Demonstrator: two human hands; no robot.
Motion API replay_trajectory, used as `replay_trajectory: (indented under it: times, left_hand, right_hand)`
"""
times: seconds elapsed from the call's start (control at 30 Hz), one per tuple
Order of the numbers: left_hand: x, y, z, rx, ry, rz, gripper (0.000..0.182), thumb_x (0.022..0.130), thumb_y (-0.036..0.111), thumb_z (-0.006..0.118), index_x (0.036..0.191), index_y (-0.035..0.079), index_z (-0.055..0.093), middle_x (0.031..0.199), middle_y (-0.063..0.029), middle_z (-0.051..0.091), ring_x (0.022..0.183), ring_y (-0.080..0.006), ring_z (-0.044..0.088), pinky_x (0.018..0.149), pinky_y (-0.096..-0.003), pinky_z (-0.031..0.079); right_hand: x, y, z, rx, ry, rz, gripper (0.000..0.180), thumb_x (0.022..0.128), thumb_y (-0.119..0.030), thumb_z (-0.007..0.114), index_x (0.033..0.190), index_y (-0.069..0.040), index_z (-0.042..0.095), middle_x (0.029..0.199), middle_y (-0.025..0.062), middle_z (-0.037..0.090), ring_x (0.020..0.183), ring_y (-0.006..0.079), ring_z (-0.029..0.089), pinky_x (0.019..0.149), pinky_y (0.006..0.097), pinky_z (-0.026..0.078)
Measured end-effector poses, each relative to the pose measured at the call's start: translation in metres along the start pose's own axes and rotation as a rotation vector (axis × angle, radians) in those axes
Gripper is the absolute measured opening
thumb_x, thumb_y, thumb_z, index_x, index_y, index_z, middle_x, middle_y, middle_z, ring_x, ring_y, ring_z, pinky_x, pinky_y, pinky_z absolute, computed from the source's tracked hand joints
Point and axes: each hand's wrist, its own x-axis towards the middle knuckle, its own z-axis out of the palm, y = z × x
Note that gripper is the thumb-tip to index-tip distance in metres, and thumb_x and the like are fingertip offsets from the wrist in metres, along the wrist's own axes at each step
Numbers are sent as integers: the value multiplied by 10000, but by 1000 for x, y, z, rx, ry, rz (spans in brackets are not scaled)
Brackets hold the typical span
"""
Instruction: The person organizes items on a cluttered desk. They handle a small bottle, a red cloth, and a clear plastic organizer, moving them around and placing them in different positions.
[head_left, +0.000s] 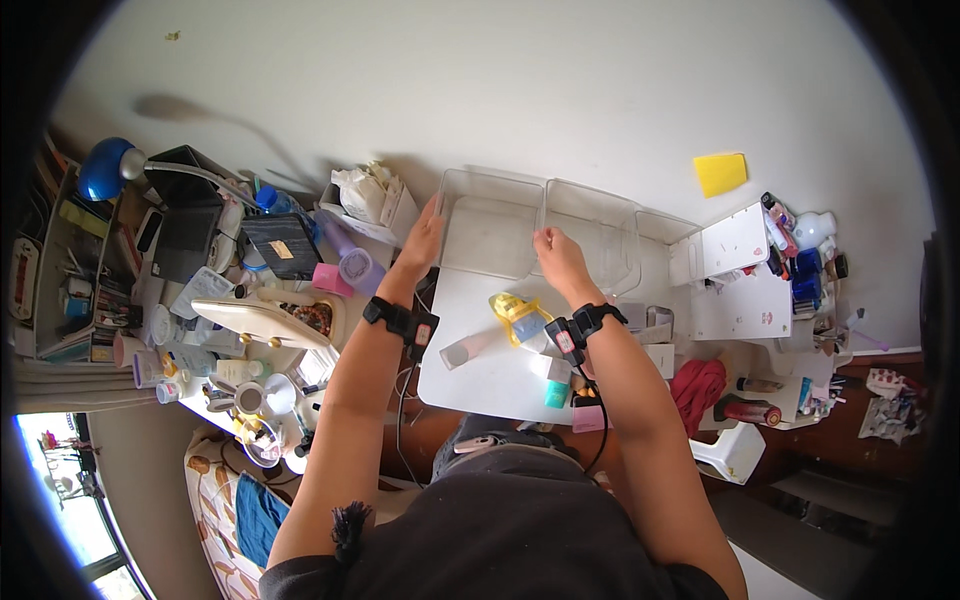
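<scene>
A clear plastic bin (491, 238) stands on the white table (457, 307), close to the wall. Along its left wall lies my left hand (424, 238), fingers extended and thumb side hidden. My right hand (559, 256) has its fingers curled at the bin's right edge, where it meets a second clear bin (600, 238). Both bins look empty. Nearer to me are a yellow-edged pouch (517, 311), a clear tube-like container (463, 351) lying on its side, and a teal-green bottle (556, 394) partly beside a white box.
At left, a crowded desk holds a blue lamp (105, 171), a dark tablet (281, 247), a purple bottle (361, 270) and a cream case (262, 322). A white shelf unit (739, 307) bounds the right, with a red cloth (697, 394) below it. Cables hang from both wrist bands.
</scene>
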Motion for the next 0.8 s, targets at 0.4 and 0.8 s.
replay_trajectory:
  times: [0.4,0.8]
  left_hand:
    - [-5,-2,-17,-20,13,-61,589,960,365,402,1463,132,205,1504,-52,229,1360,-258,229,1032,-456,272]
    - [16,3,-7,-27,-19,-69,559,965,245,371,1415,-52,225,1467,-162,279,1370,-235,224,1110,-298,148]
  right_hand:
    - [-5,12,8,36,71,55,371,925,-310,405,942,27,561,814,254,630,814,427,600,739,481,473]
    - [-6,11,11,58,104,53,370,910,-334,456,1007,15,536,824,227,644,791,413,612,703,471,491]
